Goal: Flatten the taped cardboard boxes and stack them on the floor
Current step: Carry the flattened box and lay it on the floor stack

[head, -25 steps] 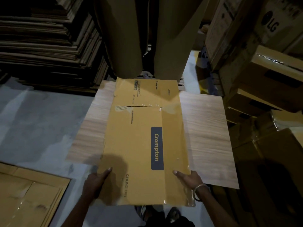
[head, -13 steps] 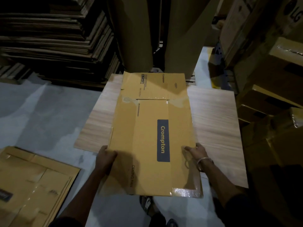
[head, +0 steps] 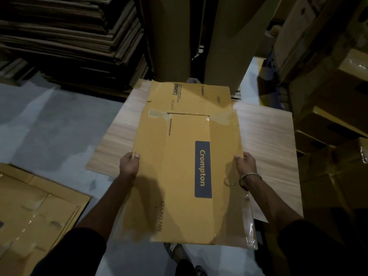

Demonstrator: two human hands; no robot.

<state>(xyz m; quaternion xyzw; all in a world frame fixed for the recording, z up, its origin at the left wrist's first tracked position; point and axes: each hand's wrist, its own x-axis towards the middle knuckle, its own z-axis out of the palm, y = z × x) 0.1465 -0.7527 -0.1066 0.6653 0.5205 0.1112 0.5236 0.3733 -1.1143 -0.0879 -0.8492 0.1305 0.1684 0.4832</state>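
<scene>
Since a second ago we shift our left hand (head: 129,163) and right hand (head: 244,163) up the flattened box (head: 179,176), fingers clamping its nine and three o'clock edges above the wood-grain sheet (head: 268,140); light, stiff, tape slippery.
</scene>
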